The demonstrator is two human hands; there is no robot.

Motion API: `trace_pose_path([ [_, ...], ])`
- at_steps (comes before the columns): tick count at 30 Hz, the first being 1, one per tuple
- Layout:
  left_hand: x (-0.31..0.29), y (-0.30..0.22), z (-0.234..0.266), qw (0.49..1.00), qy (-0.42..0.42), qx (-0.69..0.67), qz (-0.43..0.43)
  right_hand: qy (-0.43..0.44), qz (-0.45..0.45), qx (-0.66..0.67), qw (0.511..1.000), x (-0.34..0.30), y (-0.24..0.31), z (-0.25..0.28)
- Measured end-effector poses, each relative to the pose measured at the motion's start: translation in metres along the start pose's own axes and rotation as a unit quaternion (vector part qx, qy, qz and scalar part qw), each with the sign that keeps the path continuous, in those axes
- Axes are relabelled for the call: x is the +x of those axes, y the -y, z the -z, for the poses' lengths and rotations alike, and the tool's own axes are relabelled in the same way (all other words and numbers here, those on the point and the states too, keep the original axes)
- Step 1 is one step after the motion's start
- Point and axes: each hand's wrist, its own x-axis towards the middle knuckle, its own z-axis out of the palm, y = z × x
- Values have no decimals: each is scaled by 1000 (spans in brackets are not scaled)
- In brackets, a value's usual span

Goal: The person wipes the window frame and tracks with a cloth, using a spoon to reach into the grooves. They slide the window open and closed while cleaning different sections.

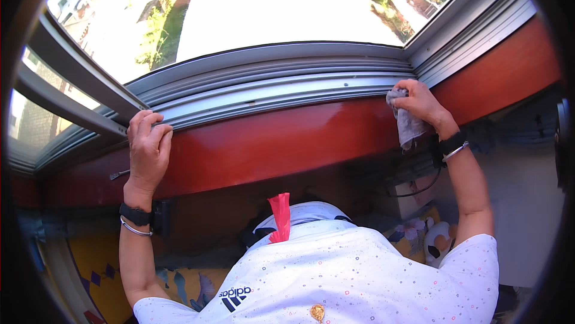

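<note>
A crumpled grey cloth (409,125) hangs from my right hand (419,105), which is closed on it. That hand presses at the right end of the silver window track (287,90), close to the frame's corner. Far to the left, my left hand (148,150) has its fingers curled on the lower corner of the grey sliding window sash (99,75), where it meets the track. The palm side of this hand is hidden. Below the track runs a glossy red-brown sill (287,138), between my two hands.
A small metal handle (120,174) sticks out on the sill beside my left wrist. A black cable (419,191) loops under the right end of the sill. Patterned yellow fabric (185,285) lies below. Beyond the open window are bright ground and green plants (157,33).
</note>
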Motion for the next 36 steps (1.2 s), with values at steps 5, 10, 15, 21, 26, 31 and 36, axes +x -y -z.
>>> trace_pose_path([
  [5,15,-3,-2,1000,-13,-17,0,-296,80,-54,950,18,-32,-7],
  [10,17,-13,-1,1000,-3,-17,-7,-163,36,-152,974,34,-28,-51],
  [15,-9,-7,3,1000,-4,-16,20,-65,10,-228,971,52,27,-56],
  [21,-19,-6,-3,999,-9,-37,39,-31,97,-226,969,65,60,-83],
  [26,-4,-5,-4,999,-23,-43,24,55,181,-171,967,67,156,-134],
  [31,12,-2,-3,999,-26,-44,8,209,361,244,876,-1,202,-177],
  [36,-15,13,10,999,-21,-8,41,-105,204,169,959,8,87,-96],
])
